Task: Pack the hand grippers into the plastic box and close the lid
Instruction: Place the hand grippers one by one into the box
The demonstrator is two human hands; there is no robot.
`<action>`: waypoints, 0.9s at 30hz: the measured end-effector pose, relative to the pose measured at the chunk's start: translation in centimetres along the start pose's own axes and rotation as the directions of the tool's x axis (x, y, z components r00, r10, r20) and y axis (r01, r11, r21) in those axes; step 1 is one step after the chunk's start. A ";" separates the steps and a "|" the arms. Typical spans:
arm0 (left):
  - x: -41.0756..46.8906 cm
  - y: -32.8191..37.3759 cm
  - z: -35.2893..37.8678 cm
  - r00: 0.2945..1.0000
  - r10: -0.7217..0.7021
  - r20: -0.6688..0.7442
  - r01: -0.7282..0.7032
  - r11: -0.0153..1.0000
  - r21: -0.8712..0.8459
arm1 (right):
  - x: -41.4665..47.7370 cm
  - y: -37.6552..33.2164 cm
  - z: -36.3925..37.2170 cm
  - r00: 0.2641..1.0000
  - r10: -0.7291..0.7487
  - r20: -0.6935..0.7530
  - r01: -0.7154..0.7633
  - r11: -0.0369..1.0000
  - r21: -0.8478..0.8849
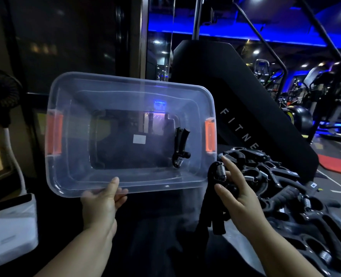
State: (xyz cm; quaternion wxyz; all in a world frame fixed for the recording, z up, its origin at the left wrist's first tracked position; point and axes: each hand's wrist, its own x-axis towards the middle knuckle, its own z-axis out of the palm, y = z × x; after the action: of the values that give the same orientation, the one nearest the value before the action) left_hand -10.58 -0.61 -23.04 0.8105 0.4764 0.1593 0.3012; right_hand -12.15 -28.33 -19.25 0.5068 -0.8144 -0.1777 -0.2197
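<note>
A clear plastic box (pixel 69 176) with orange latches on both short sides is tilted up toward me, its opening facing the camera. My left hand (pixel 103 200) grips its near rim from below. One black hand gripper (pixel 180 149) with a metal spring lies inside, near the right wall. My right hand (pixel 237 198), just right of the box, is shut on another black hand gripper (pixel 217 196), spring end up, handles hanging down. No lid is visible.
A pile of several black hand grippers (pixel 285 196) covers the dark surface at the right. A white device (pixel 10 228) sits at the lower left. A black fitness machine (pixel 245 108) rises behind the box, with gym equipment beyond.
</note>
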 end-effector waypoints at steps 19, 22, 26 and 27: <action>0.2 0.2 -0.1 0.998 -0.061 -0.023 0.060 0.997 -0.038 | 8.7 -5.5 4.1 0.999 -0.025 -0.047 0.027 0.999 0.042; 0.2 0.2 -0.2 0.998 -0.063 -0.030 0.062 0.998 -0.025 | 11.3 -5.6 5.4 0.993 0.057 -0.100 -0.047 0.994 0.098; 0.1 0.4 -0.3 0.998 -0.062 -0.027 0.061 0.998 -0.022 | 13.8 -4.7 7.4 0.988 0.095 -0.125 -0.087 0.994 0.071; 0.0 0.4 -0.4 0.997 -0.066 -0.027 0.066 0.997 -0.029 | 14.3 -4.1 7.9 0.989 0.093 -0.117 -0.090 0.996 0.024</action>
State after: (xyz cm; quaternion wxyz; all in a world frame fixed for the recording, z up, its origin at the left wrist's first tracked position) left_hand -10.89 -0.19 -22.84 0.8243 0.4552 0.1822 0.2832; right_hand -0.86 -18.48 -11.58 0.5337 -0.8025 -0.1120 -0.2421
